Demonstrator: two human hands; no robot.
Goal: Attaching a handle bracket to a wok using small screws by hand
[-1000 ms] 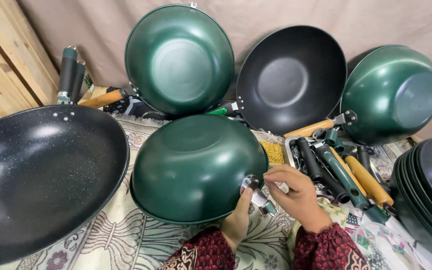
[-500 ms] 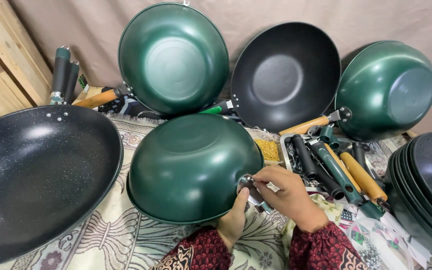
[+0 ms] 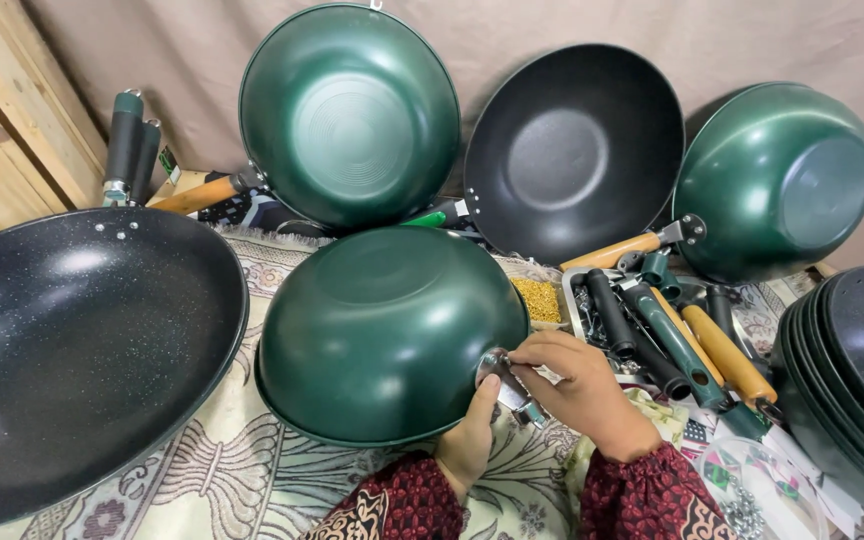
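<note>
Upturned green wok before both hands; left hand grips rim, right hand pinches metal handle bracket at wok's edge.

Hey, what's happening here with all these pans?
A person sits over a patterned cloth with a green wok turned bottom-up in front of them. Both hands work at the metal handle bracket on its rim: the left hand braces from below, and the right hand pinches at the bracket from the side. Loose handles, some wooden and some dark, lie in a heap to the right. More woks lean against the back wall.
</note>
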